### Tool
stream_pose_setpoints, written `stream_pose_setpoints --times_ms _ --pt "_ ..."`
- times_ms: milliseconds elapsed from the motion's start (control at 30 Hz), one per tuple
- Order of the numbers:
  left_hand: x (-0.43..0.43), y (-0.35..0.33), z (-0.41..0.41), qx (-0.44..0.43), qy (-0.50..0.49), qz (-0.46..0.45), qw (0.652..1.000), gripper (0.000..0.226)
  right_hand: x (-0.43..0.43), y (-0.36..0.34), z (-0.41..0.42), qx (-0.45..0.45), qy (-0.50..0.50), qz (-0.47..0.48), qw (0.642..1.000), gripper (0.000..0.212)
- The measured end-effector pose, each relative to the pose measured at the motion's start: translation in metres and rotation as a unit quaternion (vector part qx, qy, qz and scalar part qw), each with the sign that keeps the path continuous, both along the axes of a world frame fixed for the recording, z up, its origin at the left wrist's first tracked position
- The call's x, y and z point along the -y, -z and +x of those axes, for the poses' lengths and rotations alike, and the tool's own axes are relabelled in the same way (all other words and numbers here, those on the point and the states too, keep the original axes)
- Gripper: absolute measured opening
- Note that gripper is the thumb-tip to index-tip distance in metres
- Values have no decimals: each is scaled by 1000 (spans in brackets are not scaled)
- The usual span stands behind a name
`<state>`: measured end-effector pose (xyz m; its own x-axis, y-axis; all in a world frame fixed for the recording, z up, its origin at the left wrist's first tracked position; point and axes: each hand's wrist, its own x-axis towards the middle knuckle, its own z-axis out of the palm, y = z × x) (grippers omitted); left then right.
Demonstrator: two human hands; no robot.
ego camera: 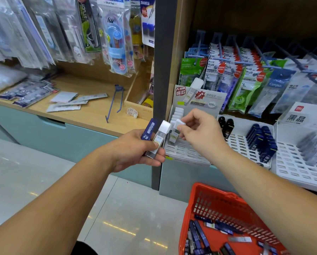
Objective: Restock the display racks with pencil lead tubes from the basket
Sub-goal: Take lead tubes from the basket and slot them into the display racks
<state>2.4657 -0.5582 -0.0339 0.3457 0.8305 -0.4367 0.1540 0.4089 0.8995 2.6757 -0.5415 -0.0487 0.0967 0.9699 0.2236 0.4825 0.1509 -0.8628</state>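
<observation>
Left hand (135, 151) grips a blue tube (148, 131) and a clear tube (159, 138); right hand (200, 131) pinches a white-capped tube (179, 124) over the white rack (187, 152).

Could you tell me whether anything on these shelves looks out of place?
Yes. A blue hook lies loose on the wooden shelf at left instead of hanging on the wall. Flat packets lie scattered beside it at odd angles, and a crumpled label sits near the hook's right side.
</observation>
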Motion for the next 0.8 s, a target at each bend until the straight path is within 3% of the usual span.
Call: stream_pose_setpoints --times_ms 167,333,800 --pt "-1 0 0 -4 -2 -6 1000 18 -2 1 0 93 -25 41 994 15" --pt "0 0 0 -15 2 -7 1000 19 -7 4 -3 9 -11 12 1000 23" --pt "-3 6 -3 -8 -23 -25 999 25 3 7 -1 -78 -26 -4 997 15"
